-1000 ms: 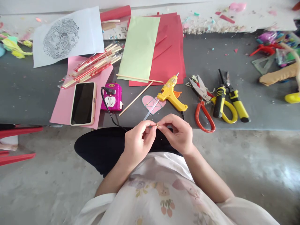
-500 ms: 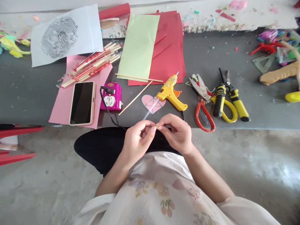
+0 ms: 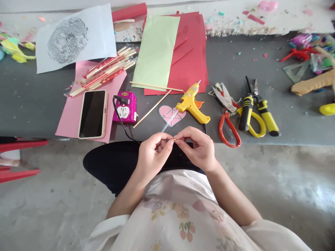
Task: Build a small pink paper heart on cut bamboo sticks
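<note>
My left hand [image 3: 153, 153] and my right hand [image 3: 198, 148] meet fingertip to fingertip above my lap, at the table's front edge. Between their pinched thumbs and forefingers is a tiny pale yellowish piece [image 3: 174, 139], too small to name and mostly covered by the fingers. Just beyond lies a yellow glue gun [image 3: 192, 101] with a clear glue stick [image 3: 170, 121] poking from its back. The stick crosses a pink paper heart [image 3: 176, 116] marked with dark lines. Left of it are two loose wooden sticks, one slanted [image 3: 151, 109] and one across the papers [image 3: 154, 86].
Scissors [image 3: 226, 113] and yellow-black pliers [image 3: 246, 111] lie to the right. On the left are a magenta power socket [image 3: 128, 116], a phone [image 3: 92, 114], wrapped chopsticks [image 3: 104, 71] and a printed sheet [image 3: 102, 38]. Green paper [image 3: 154, 52] overlaps red sheets [image 3: 190, 62] behind.
The view has shifted slightly, so the table's things sit a little further right. Both hands keep their pinch, and the pale piece shows a little more between the fingertips.
</note>
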The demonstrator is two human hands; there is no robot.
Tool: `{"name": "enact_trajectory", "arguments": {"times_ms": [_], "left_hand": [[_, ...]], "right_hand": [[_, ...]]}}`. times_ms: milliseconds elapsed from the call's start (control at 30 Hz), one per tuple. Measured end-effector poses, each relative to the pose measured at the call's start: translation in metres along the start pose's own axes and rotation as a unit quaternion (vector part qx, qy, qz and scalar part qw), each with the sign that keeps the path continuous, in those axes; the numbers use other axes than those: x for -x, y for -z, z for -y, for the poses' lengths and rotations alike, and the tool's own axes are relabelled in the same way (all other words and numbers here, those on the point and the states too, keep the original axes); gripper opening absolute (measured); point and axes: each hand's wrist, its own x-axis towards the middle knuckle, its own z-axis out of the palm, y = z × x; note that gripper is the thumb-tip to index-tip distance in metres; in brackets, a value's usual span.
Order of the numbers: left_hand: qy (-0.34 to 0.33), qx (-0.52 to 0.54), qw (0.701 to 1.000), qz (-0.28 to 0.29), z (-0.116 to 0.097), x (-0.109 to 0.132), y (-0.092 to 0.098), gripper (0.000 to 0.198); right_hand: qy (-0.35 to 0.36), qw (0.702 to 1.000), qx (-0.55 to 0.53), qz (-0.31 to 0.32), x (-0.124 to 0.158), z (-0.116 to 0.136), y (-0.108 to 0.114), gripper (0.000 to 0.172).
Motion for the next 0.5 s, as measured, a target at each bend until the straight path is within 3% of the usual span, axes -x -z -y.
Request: {"name": "enact_trajectory", "arguments": {"times_ms": [500], "left_hand": [[0.017, -0.005, 1.000, 0.006, 0.0039, 0.0005, -0.0011, 0.015]], "right_hand": [[0.043, 0.996, 0.069, 0.026, 0.0032, 0.0020, 0.0010, 0.011]]}}
